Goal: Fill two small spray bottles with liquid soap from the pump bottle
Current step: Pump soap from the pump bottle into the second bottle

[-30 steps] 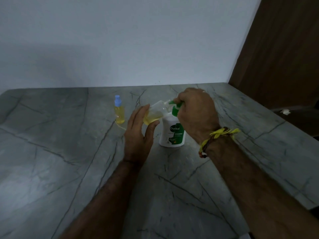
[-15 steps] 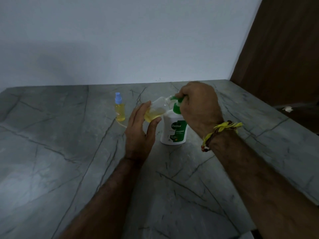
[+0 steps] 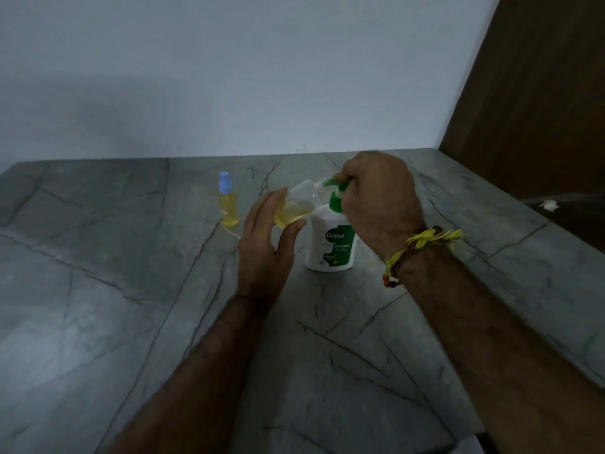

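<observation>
The left hand point(image 3: 265, 253) curls around the small, light, maybe slippery spray bottle point(image 3: 296, 208), tipped beside the pump bottle point(image 3: 330, 244), whose green top the right hand point(image 3: 376, 204) grips.

Single head-worn wide-angle view, looking forward and down over a grey stone table point(image 3: 98, 290); close above both forearms, facing a pale wall point(image 3: 229, 77) at the table's far edge. No second view to overlap.
</observation>
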